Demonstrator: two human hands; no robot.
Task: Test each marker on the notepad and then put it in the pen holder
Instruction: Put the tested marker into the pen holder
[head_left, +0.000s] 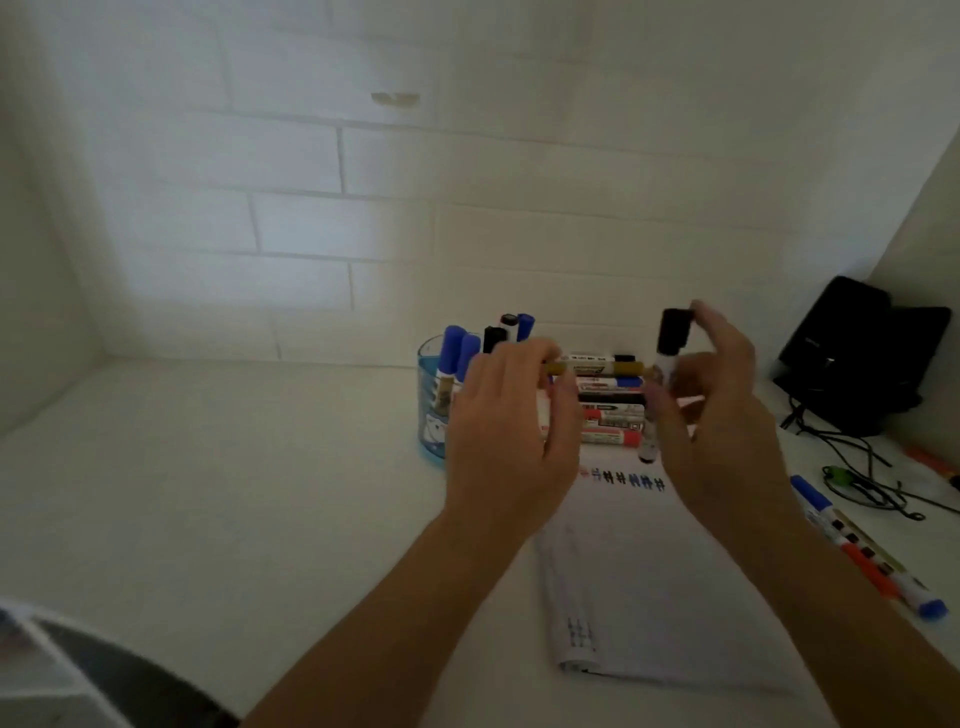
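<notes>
My right hand (722, 415) holds a white marker with a black cap (670, 358) upright above the top of the notepad (654, 582); its fingertips rest on the cap. My left hand (509, 421) pinches the left end of a gold marker (602, 369), which lies level among a row of several markers (613, 415) at the notepad's far edge. Small coloured test marks (623, 476) run across the top of the page. A clear blue pen holder (430, 415) left of my left hand contains several blue and black capped markers.
More markers (862, 551) lie in a line on the white desk right of the notepad. A black device (857, 358) and tangled cables (857, 473) fill the back right corner. White tiled wall stands behind. A dark rounded object (104, 675) sits at the bottom left.
</notes>
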